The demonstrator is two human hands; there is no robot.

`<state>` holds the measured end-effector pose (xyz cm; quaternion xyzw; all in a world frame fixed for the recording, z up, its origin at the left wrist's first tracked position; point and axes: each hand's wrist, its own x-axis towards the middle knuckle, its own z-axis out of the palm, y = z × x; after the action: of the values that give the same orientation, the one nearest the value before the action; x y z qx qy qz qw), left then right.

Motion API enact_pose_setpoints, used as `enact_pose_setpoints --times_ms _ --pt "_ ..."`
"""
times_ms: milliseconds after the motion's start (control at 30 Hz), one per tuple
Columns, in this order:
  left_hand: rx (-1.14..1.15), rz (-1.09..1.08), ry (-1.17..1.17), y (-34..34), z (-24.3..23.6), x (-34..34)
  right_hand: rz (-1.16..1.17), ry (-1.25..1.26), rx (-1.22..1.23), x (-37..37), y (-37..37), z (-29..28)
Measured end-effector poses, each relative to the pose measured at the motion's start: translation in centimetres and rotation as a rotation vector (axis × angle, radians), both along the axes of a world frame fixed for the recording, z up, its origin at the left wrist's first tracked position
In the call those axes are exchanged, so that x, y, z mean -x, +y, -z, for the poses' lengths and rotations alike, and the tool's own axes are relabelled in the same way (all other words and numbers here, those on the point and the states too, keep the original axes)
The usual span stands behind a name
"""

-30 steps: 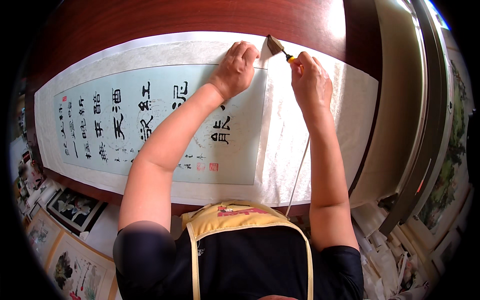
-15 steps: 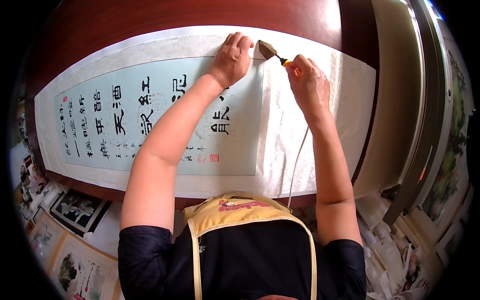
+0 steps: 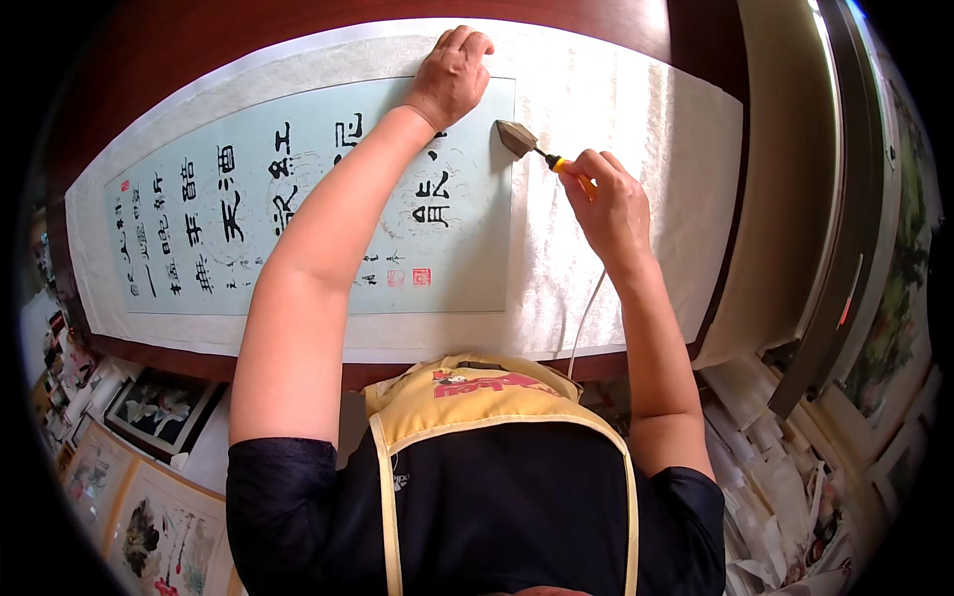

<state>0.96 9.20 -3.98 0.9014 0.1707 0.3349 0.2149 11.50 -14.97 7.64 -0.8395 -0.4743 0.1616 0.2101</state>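
1. One iron (image 3: 516, 138) sits in the right grip (image 3: 613, 199), its yellow handle pinched between thumb and curled fingers.
2. Directly left of that grip and a little beyond it, the iron's wedge-shaped metal head overlaps the panel's right edge; whether it touches the surface, I cannot tell.
3. Beneath the right grip spreads the white paper (image 3: 596, 238), streaked with light.
4. From below the right wrist, a thin pale cord (image 3: 587, 313) drops toward the body.
5. Left of the right grip stretches the pale blue panel (image 3: 263, 189), framed by the paper and bearing columns of black characters.
6. Up and left of the right grip, the left grip (image 3: 452, 74) rests knuckles up over the panel's far edge and the paper's border, fingers curled; whether it pinches anything, I cannot tell.
7. Bodyward of both grips, two red seals (image 3: 421, 277) mark the panel.
8. Nearer the body than the seals is a yellow apron (image 3: 497, 397).
9. Past both grips, the dark red tabletop (image 3: 616, 22) shows.
10. Well right of the right grip runs a dark rail (image 3: 845, 248).
11. Farthest off, bodyward and left of both grips, lie pictures (image 3: 167, 526).
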Motion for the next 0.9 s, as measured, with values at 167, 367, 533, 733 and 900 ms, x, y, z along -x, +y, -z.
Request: enact_pose_setpoints --times_ms 167,367,533,733,900 --pt "-0.107 -0.050 0.255 -3.2 -0.7 1.1 0.020 0.002 0.005 -0.3 -2.1 0.2" --pt "-0.020 0.102 0.576 -13.8 -3.0 5.2 0.304 -0.046 -0.135 -3.8 -10.7 2.9" --pt "0.057 0.060 0.583 -17.4 -3.4 9.0 0.631 -0.215 -0.017 -8.4 -17.9 1.9" --pt "-0.052 0.118 0.709 -19.7 -4.4 11.0 0.525 0.041 -0.203 -3.7 -16.4 -1.3" --pt "-0.123 0.264 0.822 -26.0 -4.5 8.9 0.442 0.159 -0.239 0.3 -12.6 -1.4"
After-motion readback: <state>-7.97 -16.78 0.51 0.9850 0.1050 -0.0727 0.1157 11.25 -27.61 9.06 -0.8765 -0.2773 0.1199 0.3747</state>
